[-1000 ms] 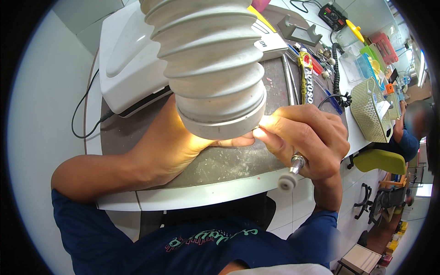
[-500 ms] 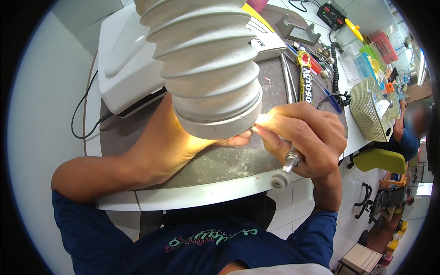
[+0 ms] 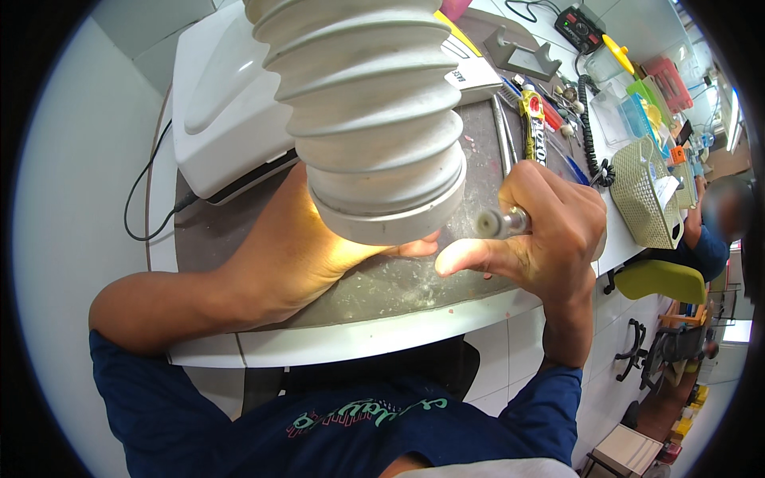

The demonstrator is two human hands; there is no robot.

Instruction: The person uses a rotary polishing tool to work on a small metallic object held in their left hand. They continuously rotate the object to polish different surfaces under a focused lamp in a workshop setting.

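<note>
A thick white corrugated hose (image 3: pixel 370 143) hangs over the bench and hides most of the fingers of my left hand (image 3: pixel 311 259). Only fingertips show past its rim, bent inward; whatever they hold is out of sight. Light falls on that hand at the hose mouth. My right hand (image 3: pixel 562 231) is wrapped round a metal rotary handpiece (image 3: pixel 518 220), its thumb stretched toward the left fingertips. The small round grinding tip (image 3: pixel 490 224) points left, apart from the left hand and just right of the hose.
A white machine (image 3: pixel 231 103) with a black cable stands at the left. Beyond my right hand lie a yellow-black tube (image 3: pixel 532 119) and several tools. A woven basket (image 3: pixel 647 191) is on the right, with a person (image 3: pixel 709 231) behind it. Pale dust lies on the bench mat (image 3: pixel 390 295).
My right hand has turned, swinging the grinding tip from below the hand up to beside the hose. Its thumb and forefinger have come apart. The left hand has hardly moved.
</note>
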